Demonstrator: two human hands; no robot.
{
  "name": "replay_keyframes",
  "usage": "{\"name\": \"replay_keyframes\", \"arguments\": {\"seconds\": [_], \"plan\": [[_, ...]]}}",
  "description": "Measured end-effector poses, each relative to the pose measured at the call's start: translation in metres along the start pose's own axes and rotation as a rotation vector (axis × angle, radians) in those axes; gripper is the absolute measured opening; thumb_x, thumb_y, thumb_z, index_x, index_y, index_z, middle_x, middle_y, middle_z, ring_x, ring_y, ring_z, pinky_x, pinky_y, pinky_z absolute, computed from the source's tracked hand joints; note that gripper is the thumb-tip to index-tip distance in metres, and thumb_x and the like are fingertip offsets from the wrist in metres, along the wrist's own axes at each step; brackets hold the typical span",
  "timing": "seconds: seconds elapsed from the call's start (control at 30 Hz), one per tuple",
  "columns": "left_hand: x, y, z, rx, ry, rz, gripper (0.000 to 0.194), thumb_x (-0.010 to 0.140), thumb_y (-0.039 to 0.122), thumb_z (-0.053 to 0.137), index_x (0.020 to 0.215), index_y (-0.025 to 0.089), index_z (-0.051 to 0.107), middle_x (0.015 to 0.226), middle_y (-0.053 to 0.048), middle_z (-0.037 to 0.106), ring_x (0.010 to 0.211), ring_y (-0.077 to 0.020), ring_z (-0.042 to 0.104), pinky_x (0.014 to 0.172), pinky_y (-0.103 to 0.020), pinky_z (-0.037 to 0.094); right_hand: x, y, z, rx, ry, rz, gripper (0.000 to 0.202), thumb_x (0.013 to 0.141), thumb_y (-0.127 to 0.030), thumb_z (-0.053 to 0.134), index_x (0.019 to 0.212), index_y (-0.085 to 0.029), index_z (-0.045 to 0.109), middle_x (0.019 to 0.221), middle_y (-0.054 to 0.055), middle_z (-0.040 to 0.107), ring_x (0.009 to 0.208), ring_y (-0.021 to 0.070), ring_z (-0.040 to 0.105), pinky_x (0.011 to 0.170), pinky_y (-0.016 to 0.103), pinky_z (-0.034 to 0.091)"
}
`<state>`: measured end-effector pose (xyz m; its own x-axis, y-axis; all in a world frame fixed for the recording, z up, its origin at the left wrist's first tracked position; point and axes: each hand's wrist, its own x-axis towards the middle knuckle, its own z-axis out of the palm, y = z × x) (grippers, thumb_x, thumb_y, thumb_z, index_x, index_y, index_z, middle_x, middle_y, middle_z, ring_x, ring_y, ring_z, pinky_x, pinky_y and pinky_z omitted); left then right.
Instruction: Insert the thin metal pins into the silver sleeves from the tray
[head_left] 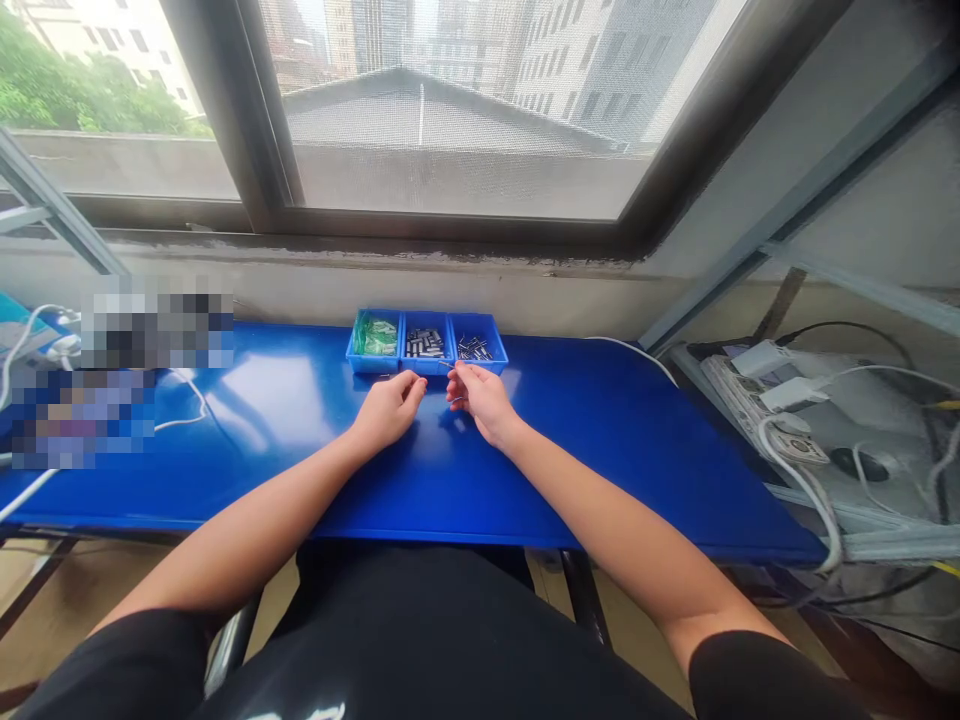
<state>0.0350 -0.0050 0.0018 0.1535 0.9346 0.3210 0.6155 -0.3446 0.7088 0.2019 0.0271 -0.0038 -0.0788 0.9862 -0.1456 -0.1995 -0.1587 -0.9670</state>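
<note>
My right hand (484, 398) is closed in a pinch, with a thin metal pin (445, 364) sticking out leftward from thumb and forefinger. Close by on its left, my left hand (388, 408) has its fingers pressed together; whatever it holds is too small to make out. Just beyond both hands stand three joined blue bins (427, 367). Clear-and-green plastic packets (375, 338) fill the left one. Short metal cylinders (425, 343) lie in the middle one, and thin dark metal pieces, perhaps screws or pins (474, 349), in the right one.
The bins stand near the back edge of a blue table (600, 430), below a window (450, 120). White cables (184, 400) and a blurred-out patch are at the left. On the right, a metal-framed shelf (885, 540) holds white adapters (795, 393) and tangled cables.
</note>
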Motion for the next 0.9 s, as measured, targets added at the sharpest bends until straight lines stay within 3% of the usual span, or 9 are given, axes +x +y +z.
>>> {"name": "replay_keyframes", "arguments": {"seconds": [0.2,0.43,0.5,0.6,0.77,0.9], "plan": [[0.0,-0.001,0.0,0.024,-0.023,0.014,0.032,0.092,0.041,0.041,0.082,0.018,0.061,0.06,0.001,0.06,0.055,-0.0129,0.054,0.056,-0.023,0.04,0.005,-0.008,-0.005,0.074,0.157,0.036,0.026,0.081,-0.044,0.063,0.081,-0.018,0.059,0.063,-0.001,0.06,0.049,0.0096,0.054,0.04,0.02,0.041],[0.0,-0.001,0.001,0.028,-0.021,0.011,0.031,0.092,0.04,0.042,0.084,0.019,0.062,0.059,0.001,0.059,0.055,-0.0131,0.053,0.055,-0.023,0.039,0.009,-0.001,-0.006,0.009,0.117,0.03,0.025,0.081,-0.042,0.06,0.095,-0.021,0.059,0.071,0.0,0.066,0.052,0.0104,0.057,0.044,0.021,0.043],[0.0,-0.001,0.0,0.024,-0.015,0.011,0.031,0.092,0.04,0.042,0.082,0.019,0.062,0.058,0.001,0.059,0.054,-0.013,0.053,0.055,-0.023,0.039,0.007,0.002,-0.006,-0.136,0.047,-0.057,0.024,0.08,-0.041,0.061,0.09,-0.019,0.06,0.069,0.0,0.065,0.054,0.0117,0.058,0.048,0.023,0.044],[0.0,0.0,0.0,0.024,0.021,-0.002,0.031,0.092,0.04,0.042,0.078,0.018,0.061,0.058,0.001,0.059,0.054,-0.0128,0.052,0.054,-0.023,0.038,-0.002,0.005,-0.004,-0.475,-0.134,-0.318,0.02,0.081,-0.038,0.059,0.082,-0.019,0.064,0.072,0.002,0.067,0.066,0.0145,0.06,0.063,0.028,0.048],[0.0,0.002,-0.002,0.011,0.117,-0.043,0.032,0.091,0.04,0.043,0.077,0.018,0.06,0.062,0.001,0.061,0.055,-0.0117,0.053,0.056,-0.023,0.039,-0.017,0.005,0.001,-0.908,-0.465,-0.684,0.019,0.082,-0.025,0.06,0.098,-0.02,0.068,0.1,0.007,0.07,0.09,0.0211,0.061,0.085,0.038,0.048],[0.001,0.003,-0.003,-0.008,0.137,-0.048,0.03,0.091,0.038,0.044,0.077,0.017,0.06,0.066,0.0,0.064,0.059,-0.0116,0.055,0.058,-0.022,0.04,-0.022,0.008,0.001,-1.057,-0.636,-0.841,0.035,0.082,-0.032,0.065,0.116,-0.022,0.064,0.124,0.009,0.062,0.116,0.0271,0.049,0.1,0.047,0.04]]}}
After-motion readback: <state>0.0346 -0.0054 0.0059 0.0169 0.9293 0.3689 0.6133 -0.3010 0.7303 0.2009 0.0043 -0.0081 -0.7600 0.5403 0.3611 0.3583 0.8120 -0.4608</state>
